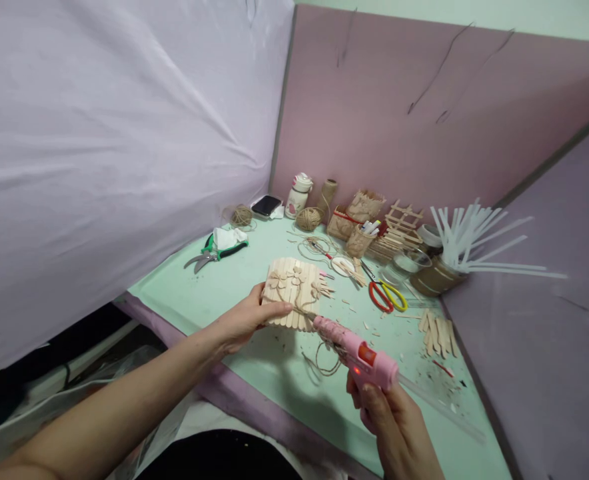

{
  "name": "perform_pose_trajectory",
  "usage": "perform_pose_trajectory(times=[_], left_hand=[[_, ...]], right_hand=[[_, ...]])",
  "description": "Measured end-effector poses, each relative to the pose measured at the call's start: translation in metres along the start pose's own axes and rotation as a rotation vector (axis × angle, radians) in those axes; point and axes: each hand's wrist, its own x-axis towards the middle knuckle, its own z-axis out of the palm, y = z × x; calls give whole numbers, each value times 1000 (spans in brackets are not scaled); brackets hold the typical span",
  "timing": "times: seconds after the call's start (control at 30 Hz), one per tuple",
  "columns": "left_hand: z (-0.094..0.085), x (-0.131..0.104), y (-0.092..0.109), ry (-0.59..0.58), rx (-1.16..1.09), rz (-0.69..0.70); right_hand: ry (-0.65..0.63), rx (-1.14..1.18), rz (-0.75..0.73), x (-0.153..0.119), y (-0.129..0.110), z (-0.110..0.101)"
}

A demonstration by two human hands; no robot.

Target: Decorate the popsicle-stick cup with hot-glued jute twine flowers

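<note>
A pale wooden-stick piece (290, 277) with small flower shapes and twine on its face is held up over the table's front part. My left hand (254, 313) grips its left side, the thumb lying across the front near the twine. My right hand (389, 413) is closed round the handle of a pink glue gun (357, 353), whose red light glows. The gun's nozzle is at the piece's lower right corner, by the twine; whether they touch I cannot tell. A loop of twine (324, 360) hangs below the piece. A clear glue stick (439, 407) sticks out behind the gun.
Green-handled pruners (217, 252) lie at the left. Along the back stand a phone (267, 206), a white bottle (298, 196), twine balls (309, 219) and stick-built containers (359, 241). Scissors (388, 296), loose sticks (438, 333) and a holder of glue sticks (437, 275) are at the right.
</note>
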Motion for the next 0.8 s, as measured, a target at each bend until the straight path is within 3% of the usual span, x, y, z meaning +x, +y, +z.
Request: perform_pose_trajectory(times=[0.1, 0.5, 0.8], left_hand=[[3, -2, 5, 25, -4, -124], [4, -7, 9, 133, 27, -57], [-4, -7, 9, 113, 91, -100]], right_hand=[[3, 18, -23, 0, -5, 0], [-29, -30, -66, 3, 1, -1], [-10, -178, -251, 3, 1, -14]])
